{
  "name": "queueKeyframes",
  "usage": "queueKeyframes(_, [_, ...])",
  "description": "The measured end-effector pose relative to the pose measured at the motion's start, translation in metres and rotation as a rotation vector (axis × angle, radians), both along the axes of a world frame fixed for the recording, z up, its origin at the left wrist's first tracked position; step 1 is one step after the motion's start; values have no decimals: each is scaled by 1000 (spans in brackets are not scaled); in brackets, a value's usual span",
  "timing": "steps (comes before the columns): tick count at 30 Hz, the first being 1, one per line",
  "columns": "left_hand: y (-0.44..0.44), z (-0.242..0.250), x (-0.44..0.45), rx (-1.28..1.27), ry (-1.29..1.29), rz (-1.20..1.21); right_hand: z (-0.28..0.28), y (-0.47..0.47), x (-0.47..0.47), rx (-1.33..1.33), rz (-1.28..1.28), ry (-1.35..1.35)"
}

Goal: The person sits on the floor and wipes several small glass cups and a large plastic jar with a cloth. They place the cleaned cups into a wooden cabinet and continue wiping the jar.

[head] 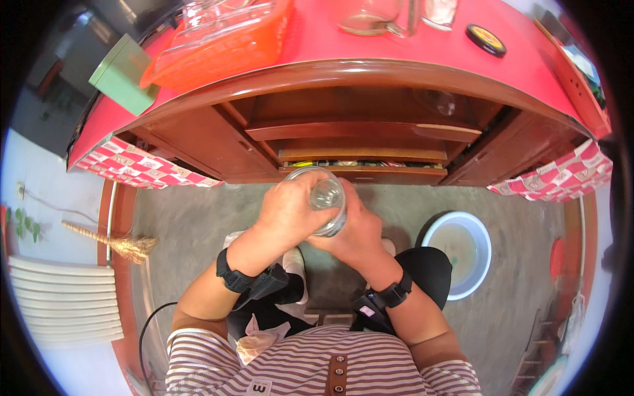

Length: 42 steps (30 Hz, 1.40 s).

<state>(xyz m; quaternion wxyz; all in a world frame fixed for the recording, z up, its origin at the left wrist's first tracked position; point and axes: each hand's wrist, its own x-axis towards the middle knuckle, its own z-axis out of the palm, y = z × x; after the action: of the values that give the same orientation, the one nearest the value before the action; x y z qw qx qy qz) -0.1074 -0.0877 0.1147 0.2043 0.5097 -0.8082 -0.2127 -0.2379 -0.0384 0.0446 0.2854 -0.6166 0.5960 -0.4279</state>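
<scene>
Both of my hands are around a clear glass vessel (pixel 327 198) in front of my chest. My left hand (pixel 290 205) wraps its left side, thumb across the near side. On the right, my right hand (pixel 359 222) grips it from the side and below. I look down into its round mouth; its lower part is hidden by the fingers. A pale cloth (pixel 262 341) lies on my lap. Beyond my hands, a shallow drawer (pixel 366 174) of the wooden cabinet (pixel 366 131) stands partly pulled out, with small items inside.
The red cabinet top (pixel 317 44) bears an orange basket (pixel 223 62) of glassware, a green box (pixel 121 74), a glass mug (pixel 369 22) and a black round lid (pixel 486 40). A blue-rimmed basin (pixel 485 257) with water stands on the floor at right; a straw broom (pixel 131 246) is at left.
</scene>
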Motion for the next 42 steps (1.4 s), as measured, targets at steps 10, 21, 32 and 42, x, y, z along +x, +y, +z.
queueKeyframes(10, [-7,1,-1,34,-206,-111,-7,0,-2,-231,10,47])
queueKeyframes(21, [-18,7,-5,141,-258,-290,-2,1,-7,-188,-3,57])
queueKeyframes(32, [-21,21,-5,225,-145,-297,-4,-2,-9,-101,-41,64])
queueKeyframes(42, [1,-28,32,71,878,-98,13,-4,-26,14,-111,-110])
